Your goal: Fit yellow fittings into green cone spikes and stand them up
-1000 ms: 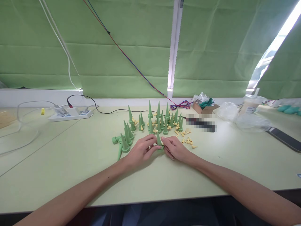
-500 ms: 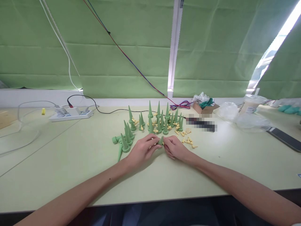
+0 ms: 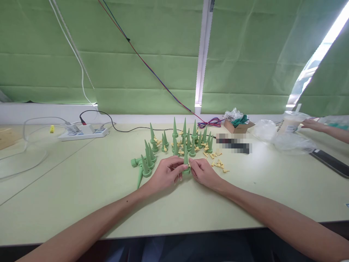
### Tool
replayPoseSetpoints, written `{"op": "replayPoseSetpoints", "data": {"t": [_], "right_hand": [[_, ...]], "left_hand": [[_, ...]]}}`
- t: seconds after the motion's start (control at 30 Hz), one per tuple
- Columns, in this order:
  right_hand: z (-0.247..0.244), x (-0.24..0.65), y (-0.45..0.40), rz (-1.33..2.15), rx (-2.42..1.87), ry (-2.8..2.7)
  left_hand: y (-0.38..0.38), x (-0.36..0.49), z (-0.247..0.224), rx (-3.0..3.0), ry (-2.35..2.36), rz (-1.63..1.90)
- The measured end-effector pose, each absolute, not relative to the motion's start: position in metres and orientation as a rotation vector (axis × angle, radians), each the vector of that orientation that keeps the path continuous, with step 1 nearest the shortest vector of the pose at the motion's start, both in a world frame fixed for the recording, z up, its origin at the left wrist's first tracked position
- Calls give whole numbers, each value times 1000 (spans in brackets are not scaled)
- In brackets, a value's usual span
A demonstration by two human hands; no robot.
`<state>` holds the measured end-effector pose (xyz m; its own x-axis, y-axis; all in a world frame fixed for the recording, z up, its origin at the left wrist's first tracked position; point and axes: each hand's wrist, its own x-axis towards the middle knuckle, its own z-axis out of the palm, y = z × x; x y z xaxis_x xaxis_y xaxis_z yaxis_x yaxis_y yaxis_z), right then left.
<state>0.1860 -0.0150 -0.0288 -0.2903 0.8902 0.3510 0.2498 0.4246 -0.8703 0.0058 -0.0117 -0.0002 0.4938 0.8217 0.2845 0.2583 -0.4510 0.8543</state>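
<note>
Between the fingers and thumb of my left hand point(image 3: 169, 171) a green cone nozzle point(image 3: 186, 157) stands upright, its wide ribbed base toward the table. My right hand point(image 3: 202, 170) is closed in a pinch against the cone's right side. A bit of a small yellow plastic piece point(image 3: 189, 166) shows at those fingertips; most of it is hidden. Just beyond both hands stand several more green cones point(image 3: 175, 129), some with yellow pieces around their bases. Loose yellow pieces point(image 3: 219, 163) lie right of my right hand. Two green cones point(image 3: 140, 176) lie on their sides at the left.
A white power strip point(image 3: 83, 134) sits at the back left. Behind the cones are bundled wires point(image 3: 209, 123) and a cardboard box point(image 3: 238, 126). A drink cup point(image 3: 291, 123), plastic bags point(image 3: 294, 142) and a black phone point(image 3: 331, 162) are at right. Another person's hand point(image 3: 313, 125) reaches near the cup.
The cone in my left hand has turned from foreshortened to upright, its tip now pointing up. My right hand stays beside it. Another person's hand has come in at the right edge.
</note>
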Motion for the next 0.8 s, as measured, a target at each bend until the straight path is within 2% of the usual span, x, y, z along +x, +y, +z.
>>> {"op": "replayPoseSetpoints", "data": {"t": [0.33,0.8], "right_hand": [[-33,190,-15,600,-936,-1929],[-30,189,-17,386,-1060,-2019]], "left_hand": [[-3,3,-1,1687,785,708],[0,2,-3,1517,772,692]]}}
